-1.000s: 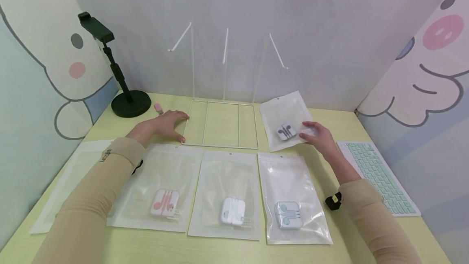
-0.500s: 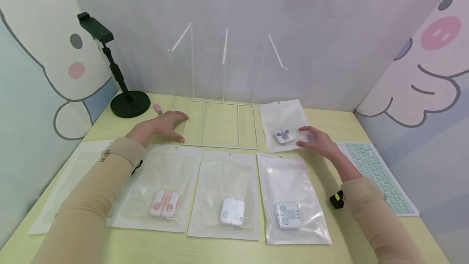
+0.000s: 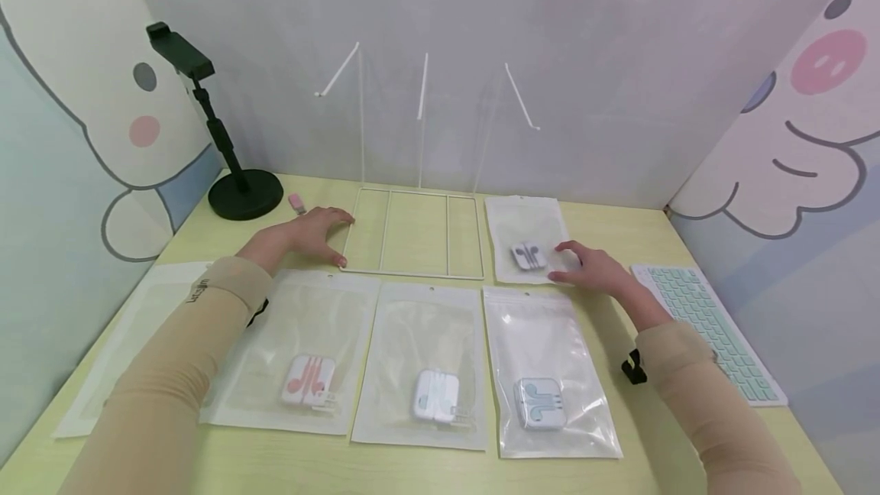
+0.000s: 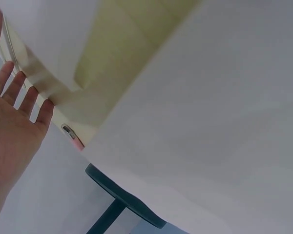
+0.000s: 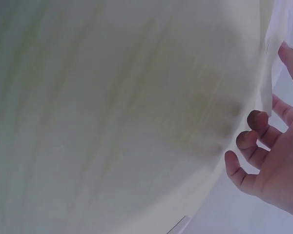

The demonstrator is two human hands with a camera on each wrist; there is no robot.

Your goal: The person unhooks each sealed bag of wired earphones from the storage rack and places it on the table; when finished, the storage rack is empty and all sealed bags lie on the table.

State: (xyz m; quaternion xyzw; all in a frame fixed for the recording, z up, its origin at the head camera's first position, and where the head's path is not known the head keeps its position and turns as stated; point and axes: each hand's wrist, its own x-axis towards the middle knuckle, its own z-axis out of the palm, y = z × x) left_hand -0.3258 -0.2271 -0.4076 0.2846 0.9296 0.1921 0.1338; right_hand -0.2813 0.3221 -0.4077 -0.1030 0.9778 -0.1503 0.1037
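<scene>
In the head view, my left hand (image 3: 311, 237) rests at the left side of a white wire rack (image 3: 431, 276), thumb and fingers spread against its base. The left wrist view shows these fingers (image 4: 27, 101) nearly straight. My right hand (image 3: 593, 270) is at the right edge of a clear-and-white zip bag (image 3: 505, 231), its thumb and forefinger apart and touching the bag. Inside that bag is a white case of dark-coloured earphones (image 3: 528, 256). The bag lies on the table right of the rack. In the right wrist view, the loosely bent fingers (image 5: 258, 119) are beside the bag's edge.
Zip bags with pink (image 3: 309, 380), white (image 3: 437, 396) and blue earphones (image 3: 541, 403) lie in a front row. Another bag (image 3: 131, 342) is partly under the left arm. Around them are a black stand (image 3: 245, 195), a pink USB stick (image 3: 296, 202) and a keyboard (image 3: 711, 331).
The bag at the right hand has turned straighter and come down flat on the table beside the rack. My right hand has moved slightly left and toward me; the left stayed put.
</scene>
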